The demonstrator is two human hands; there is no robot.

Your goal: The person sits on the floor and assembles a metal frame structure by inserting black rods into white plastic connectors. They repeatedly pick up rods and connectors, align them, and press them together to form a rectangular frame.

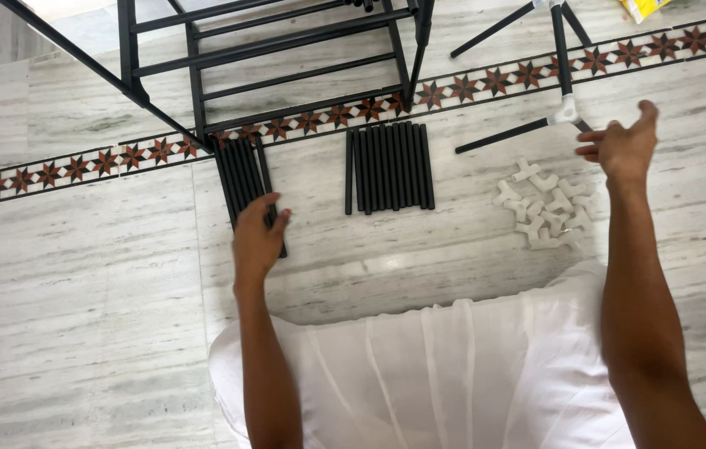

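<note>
- Nearest the camera, at 6 o'clock, a white cloth garment [452,374] covers the person's lap and fills the bottom of the view, both bare forearms rising from it.
- Just beyond, toward 9 o'clock of centre, the left hand [258,237] lies palm down on the near end of a small bundle of black rods [241,170], its fingers loosely curled over 1 rod; whether it truly grips that rod I cannot tell.
- At the middle, around 12 o'clock of the lap, a second, wider row of black rods [388,166] lies side by side on the marble floor [78,291], touched by neither hand.
- Over at 3 o'clock, a heap of white plastic connectors [546,208] sits on the floor, just below the right hand.
- Above that heap, the right hand [623,145] hovers with fingers spread wide and holding nothing, near a white joint [566,110] that links several black rods into a partial frame.
- Farther out, a tile border of red and black stars [494,83] crosses the floor from 9 o'clock to 2 o'clock.
- Farthest, at 11 o'clock, a black assembled rack frame [286,50] with parallel bars stands across the border.
- By 1 o'clock at the top edge, a corner of a yellow packet [642,8] shows.
</note>
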